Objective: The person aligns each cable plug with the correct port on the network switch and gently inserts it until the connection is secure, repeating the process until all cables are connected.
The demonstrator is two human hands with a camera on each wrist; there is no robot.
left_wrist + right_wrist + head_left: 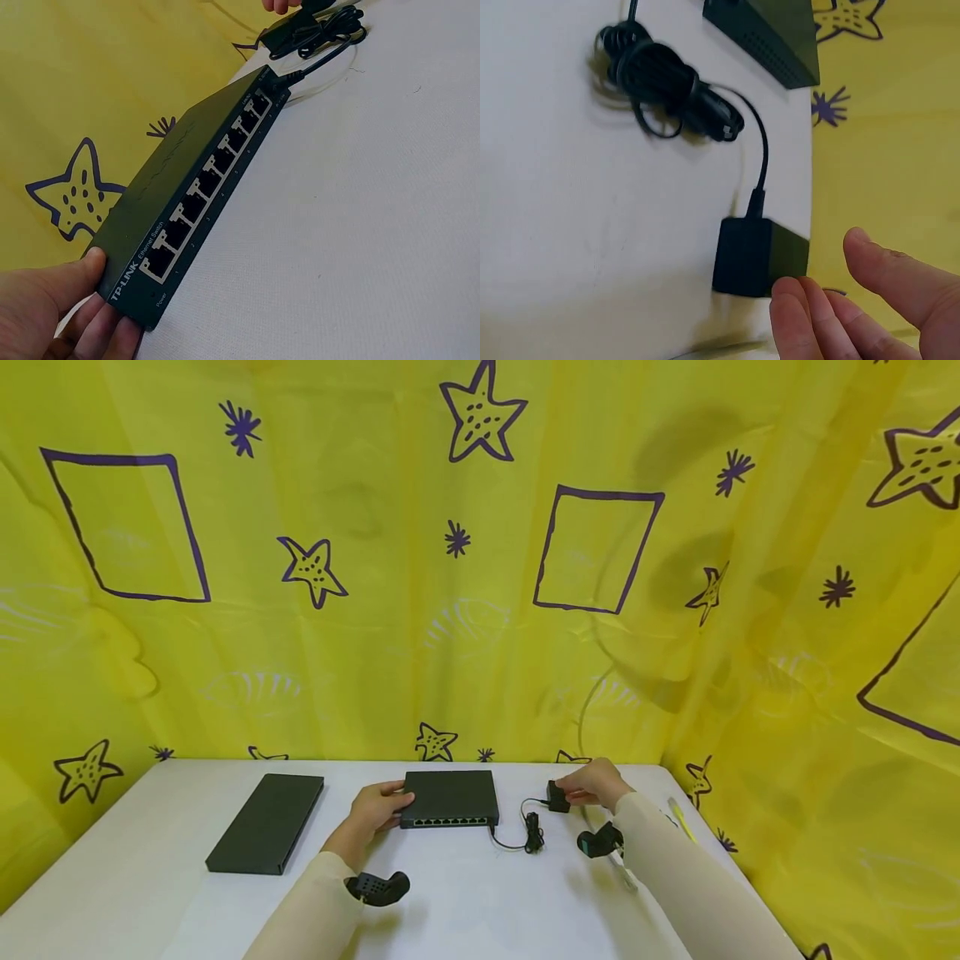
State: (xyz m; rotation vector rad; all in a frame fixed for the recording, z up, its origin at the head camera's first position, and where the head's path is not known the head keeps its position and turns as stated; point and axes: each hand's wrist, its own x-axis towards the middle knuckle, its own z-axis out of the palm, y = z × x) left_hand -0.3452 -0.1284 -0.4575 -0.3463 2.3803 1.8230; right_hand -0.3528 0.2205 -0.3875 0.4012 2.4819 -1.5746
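Note:
A black TP-LINK Ethernet switch [450,795] lies toward the back of the white table, its row of ports facing me. My left hand [371,810] grips its left end, the thumb on top and the fingers underneath, as the left wrist view shows. From the switch's right end a thin black cable leads through a tied bundle [533,833] to a black power adapter [742,259]. My right hand [596,785] is at the adapter's right side. Its fingertips [791,307] are right at the adapter, while the thumb stands apart from it.
Another flat dark box [266,822] lies on the left of the table [465,910]. Near the right edge is a yellow-ended cable [681,818], and a pale cable [624,870] runs under the right forearm. Yellow patterned curtains [375,635] enclose the back and sides.

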